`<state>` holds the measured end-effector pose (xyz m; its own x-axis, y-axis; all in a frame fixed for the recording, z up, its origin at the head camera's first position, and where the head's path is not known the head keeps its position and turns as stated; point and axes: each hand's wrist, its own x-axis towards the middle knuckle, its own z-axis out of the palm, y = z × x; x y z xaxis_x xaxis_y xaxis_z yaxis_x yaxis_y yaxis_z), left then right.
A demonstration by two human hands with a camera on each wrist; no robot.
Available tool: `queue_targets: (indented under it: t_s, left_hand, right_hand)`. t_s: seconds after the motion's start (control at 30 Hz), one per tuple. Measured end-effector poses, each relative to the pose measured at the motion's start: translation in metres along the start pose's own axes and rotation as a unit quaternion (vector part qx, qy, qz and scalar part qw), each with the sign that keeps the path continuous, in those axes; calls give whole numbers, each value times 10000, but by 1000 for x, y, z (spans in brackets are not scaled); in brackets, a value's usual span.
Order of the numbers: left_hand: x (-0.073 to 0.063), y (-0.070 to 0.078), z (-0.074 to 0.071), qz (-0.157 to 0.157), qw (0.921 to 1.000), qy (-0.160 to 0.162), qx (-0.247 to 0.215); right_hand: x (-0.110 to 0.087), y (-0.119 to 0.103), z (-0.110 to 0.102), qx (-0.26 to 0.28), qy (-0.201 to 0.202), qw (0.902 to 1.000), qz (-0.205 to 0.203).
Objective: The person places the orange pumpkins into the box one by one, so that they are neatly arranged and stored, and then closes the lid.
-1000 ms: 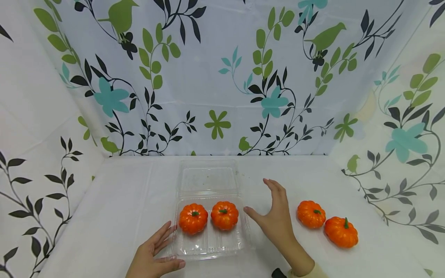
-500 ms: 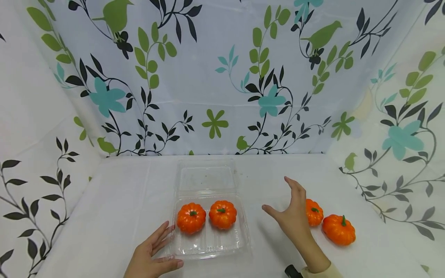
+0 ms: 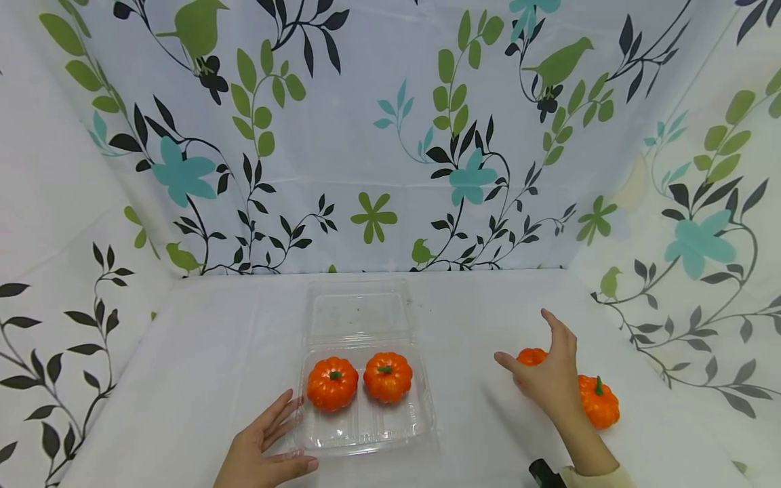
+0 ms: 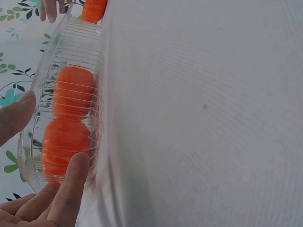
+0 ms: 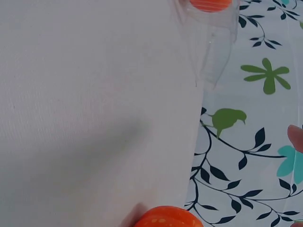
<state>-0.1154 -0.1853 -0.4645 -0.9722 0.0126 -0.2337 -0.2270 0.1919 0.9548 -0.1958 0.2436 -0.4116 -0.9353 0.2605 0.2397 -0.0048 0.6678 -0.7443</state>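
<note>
Two small orange pumpkins, a left one (image 3: 332,384) and a right one (image 3: 388,377), sit side by side in an open clear plastic clamshell box (image 3: 366,434). My left hand (image 3: 264,444) rests at the box's near left corner, its fingers extended along the side and its thumb by the front edge. Over on the right, my right hand (image 3: 549,373) hovers with thumb and fingers spread and nothing between them. It partly covers two more pumpkins, a farther one (image 3: 532,356) and a nearer one (image 3: 599,402). In the right wrist view, a pumpkin (image 5: 168,218) shows at the bottom edge.
The box's transparent lid (image 3: 358,313) lies folded back on the white table (image 3: 201,352). A curtain (image 3: 342,135) with leaf and bird prints hangs behind the table and along its sides. A black wrist strap piece (image 3: 545,473) shows at the right cuff.
My right hand has moved right, from beside the box to over the two loose pumpkins, its fingers staying spread. My left hand and the pumpkins have stayed in place.
</note>
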Motion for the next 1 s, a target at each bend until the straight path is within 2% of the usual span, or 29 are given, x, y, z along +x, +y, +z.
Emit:
queue_targets:
  t_s: [0.17, 0.4, 0.6, 1.0]
  left_hand:
    - [0, 1, 0, 25, 10000, 14, -48]
    - [0, 1, 0, 30, 10000, 4, -65]
    - [0, 1, 0, 51, 10000, -12, -59]
    - [-1, 1, 0, 43, 10000, 1, -37]
  right_hand:
    - [4, 7, -13, 194, -192, 9992, 307]
    - [8, 20, -29, 381, -978, 9929, 555]
    - [11, 34, -34, -166, -1493, 9878, 415]
    - [16, 54, -33, -1045, -1746, 9787, 279]
